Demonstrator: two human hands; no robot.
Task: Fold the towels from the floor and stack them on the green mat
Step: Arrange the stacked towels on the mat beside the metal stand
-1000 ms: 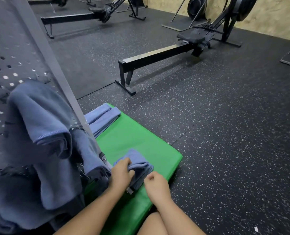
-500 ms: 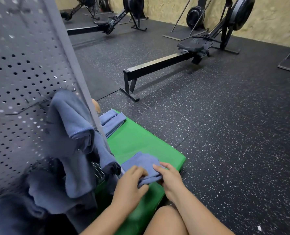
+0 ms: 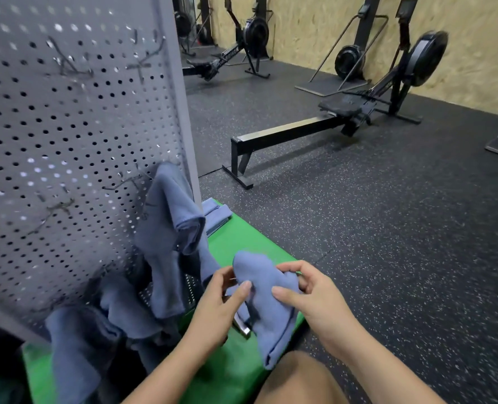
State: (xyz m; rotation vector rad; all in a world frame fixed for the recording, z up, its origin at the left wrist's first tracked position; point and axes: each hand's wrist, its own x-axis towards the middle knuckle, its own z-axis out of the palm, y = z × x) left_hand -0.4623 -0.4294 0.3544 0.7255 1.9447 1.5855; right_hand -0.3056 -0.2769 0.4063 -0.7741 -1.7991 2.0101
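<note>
Blue towel between left hand and right hand grips.

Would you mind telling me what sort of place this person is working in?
Most likely a gym: rowing machines stand on speckled rubber flooring, and a green mat lies beside a perforated panel.

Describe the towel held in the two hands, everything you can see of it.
The towel is a small blue-grey cloth, soft and terry-like, with a stitched hem along its hanging edge. It is partly folded and bunched. The left hand pinches its left side and the right hand grips its right side. It is lifted above the green mat, with its lower end drooping toward the person's knee.
</note>
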